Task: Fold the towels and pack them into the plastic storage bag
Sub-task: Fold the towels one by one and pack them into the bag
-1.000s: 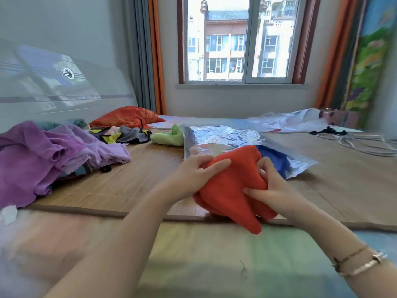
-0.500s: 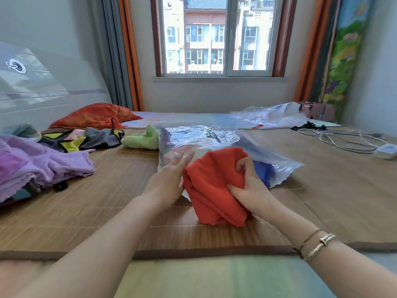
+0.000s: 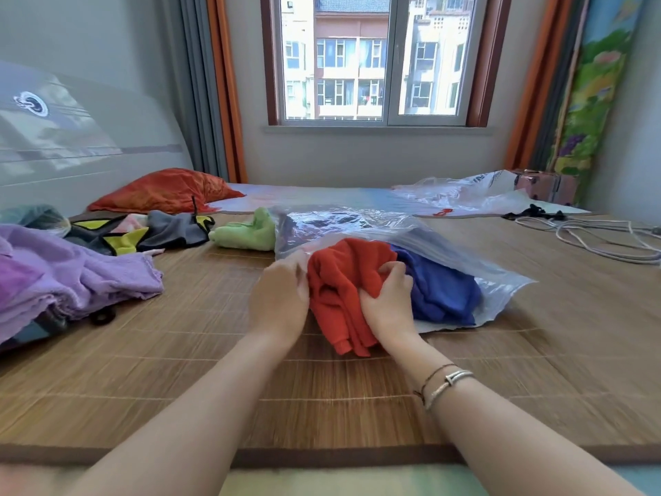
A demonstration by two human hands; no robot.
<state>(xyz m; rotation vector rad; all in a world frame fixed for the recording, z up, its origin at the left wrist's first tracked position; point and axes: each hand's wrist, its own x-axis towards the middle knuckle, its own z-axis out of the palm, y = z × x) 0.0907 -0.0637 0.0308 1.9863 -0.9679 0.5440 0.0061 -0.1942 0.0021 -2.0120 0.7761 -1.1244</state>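
With the right hand (image 3: 388,302) bunching the red towel (image 3: 339,281) at the plastic storage bag (image 3: 357,227) mouth beside the blue towel (image 3: 443,291), the left hand (image 3: 280,298), its grip unclear, should spread that mouth wide.

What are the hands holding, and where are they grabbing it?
The right hand grips the red towel by its bunched near side. The left hand is at the plastic bag's opening edge; its grip cannot be told.

Crumpled red towel (image 3: 343,281) at clear bag's (image 3: 357,227) mouth; blue towel (image 3: 440,291) inside.
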